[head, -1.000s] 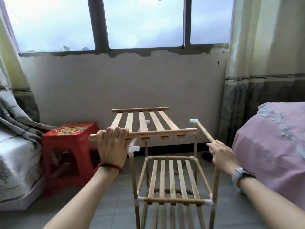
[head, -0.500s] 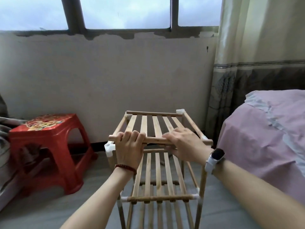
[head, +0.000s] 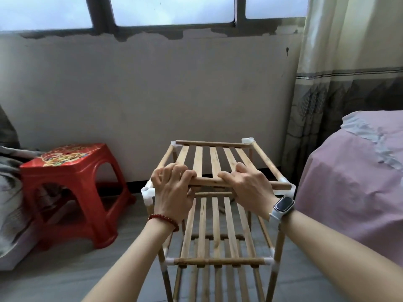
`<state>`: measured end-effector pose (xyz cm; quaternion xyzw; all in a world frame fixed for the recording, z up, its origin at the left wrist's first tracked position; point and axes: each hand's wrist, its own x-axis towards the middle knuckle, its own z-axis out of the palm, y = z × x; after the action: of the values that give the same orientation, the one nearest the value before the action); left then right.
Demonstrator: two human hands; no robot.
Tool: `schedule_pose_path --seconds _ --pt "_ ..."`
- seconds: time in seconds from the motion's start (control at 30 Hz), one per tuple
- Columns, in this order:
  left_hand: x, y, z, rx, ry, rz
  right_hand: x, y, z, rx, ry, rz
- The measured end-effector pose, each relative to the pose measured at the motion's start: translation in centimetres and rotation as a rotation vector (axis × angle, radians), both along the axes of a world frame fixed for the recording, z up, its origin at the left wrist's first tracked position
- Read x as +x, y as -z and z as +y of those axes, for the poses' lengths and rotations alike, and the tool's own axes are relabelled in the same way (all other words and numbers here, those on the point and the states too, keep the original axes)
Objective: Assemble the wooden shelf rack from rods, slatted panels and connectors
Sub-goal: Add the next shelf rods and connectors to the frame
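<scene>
We see a red plastic stool [head: 72, 168] on the grey floor [head: 65, 277] at left, a pink-sheeted bed [head: 349, 182] at right, a curtain [head: 340, 62] behind it, and a window [head: 170, 9] above the wall [head: 152, 88].

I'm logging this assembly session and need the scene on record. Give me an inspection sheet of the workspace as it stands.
Surface: grey floor; the rack stands on it.
Job's things: wooden rack upright, lower slatted shelves fitted; top slatted panel lies across the top frame, its near rod not seated in the white connector at the near left corner.
Clutter: nothing seen.
Grippers: left hand and right hand both grip the panel's near rod.
Cables: nothing seen.
Surroundings: red plastic stool to the left, pink-covered bed to the right, wall, window and curtain behind.
</scene>
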<state>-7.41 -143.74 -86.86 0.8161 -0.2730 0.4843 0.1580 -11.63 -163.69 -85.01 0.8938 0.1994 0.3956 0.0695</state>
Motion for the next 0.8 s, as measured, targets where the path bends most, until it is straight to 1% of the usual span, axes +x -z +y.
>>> schedule_pose_path --seconds 0.03,0.1,0.13,0.2,0.23,0.27,0.4,0.5,0.6,0.7,0.8 --pt "0.0 0.4 1.0 -0.042 -0.019 0.078 0.0 0.1 0.0 -0.001 -0.003 -0.004" --pt "0.3 1.3 3.0 -0.266 -0.079 0.283 0.1 -0.1 -0.1 0.042 -0.016 -0.017" --pt "0.6 1.5 3.9 -0.414 -0.103 0.441 0.3 -0.2 -0.1 0.076 -0.025 -0.016" --pt "1.8 1.4 4.9 -0.732 -0.069 0.817 0.5 -0.4 0.2 0.128 -0.025 -0.015" --pt "2.5 1.6 5.1 -0.825 -0.027 0.972 0.5 -0.4 0.5 0.14 -0.021 -0.016" --pt "3.1 1.7 5.1 -0.849 -0.004 1.033 0.4 -0.5 0.5 0.148 -0.018 -0.017" --pt "3.8 2.8 6.1 -0.908 0.088 0.913 0.2 -0.7 1.0 0.137 -0.044 -0.036" --pt "4.0 3.0 7.0 -0.982 0.128 0.913 -0.1 -0.7 1.2 0.002 -0.071 -0.061" --pt "4.3 3.1 8.1 -1.001 0.177 0.893 -0.1 -0.1 1.1 -0.132 -0.056 -0.051" --pt "4.4 3.2 8.6 -1.013 0.216 0.882 0.2 0.6 1.1 -0.174 -0.023 -0.036" --pt "4.4 3.3 8.4 -1.017 0.25 0.901 0.8 0.9 1.8 -0.157 0.028 -0.051"
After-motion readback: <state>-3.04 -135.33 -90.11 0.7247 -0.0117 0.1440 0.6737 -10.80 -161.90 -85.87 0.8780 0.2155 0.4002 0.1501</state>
